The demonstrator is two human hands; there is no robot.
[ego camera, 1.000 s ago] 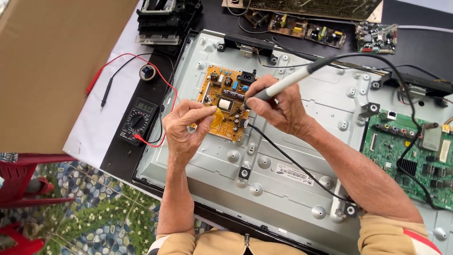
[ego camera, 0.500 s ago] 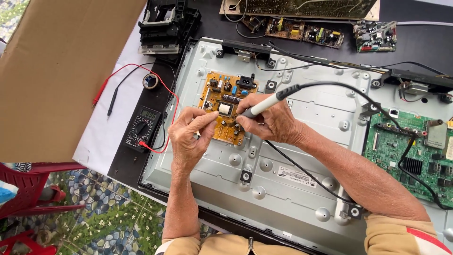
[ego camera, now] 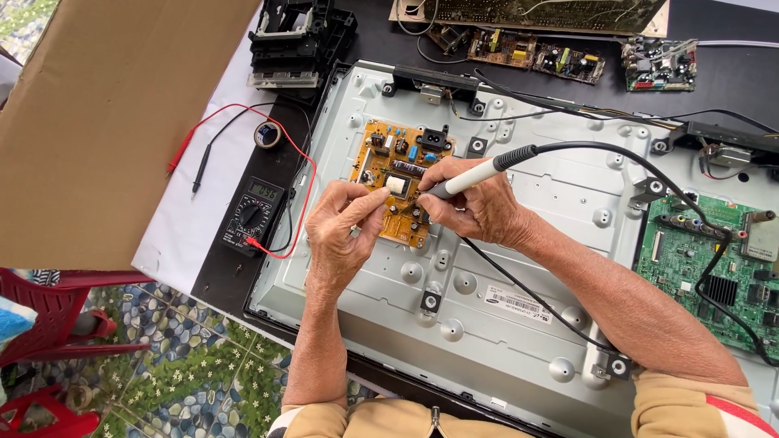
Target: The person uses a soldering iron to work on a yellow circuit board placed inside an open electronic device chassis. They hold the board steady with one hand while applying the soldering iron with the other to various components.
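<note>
While I am looking down from the head camera, the nearest things showing are my two forearms in tan sleeves, reaching up over the grey metal back panel [ego camera: 503, 324] of a flat screen lying on the dark surface [ego camera: 227, 276]. My left hand [ego camera: 345, 231] is curling its grip, thumb and forefinger pinched together at the lower left part of the small orange circuit board [ego camera: 381, 158]; I cannot tell whether anything thin is sitting between those fingertips. My right hand [ego camera: 479, 207] is closing its grip around the soldering iron [ego camera: 475, 174], holding it like a pen, with the grey handle slanting up to the right and the tip hidden among the board's parts. The iron's black cable [ego camera: 649, 174] is looping out to the right and down past the green circuit board [ego camera: 706, 268], which is sitting on the panel's right side. The orange board is lying flat in the upper left part of the panel, under both hands. Left of the panel, a black multimeter [ego camera: 253, 212] is resting on the surface, its red lead [ego camera: 243, 113] arcing around it. Farther left, a large cardboard sheet [ego camera: 105, 113] is covering the corner. At the far edge, a black plastic mechanism [ego camera: 296, 40] and several loose boards [ego camera: 535, 53] are lying on the surface.
</note>
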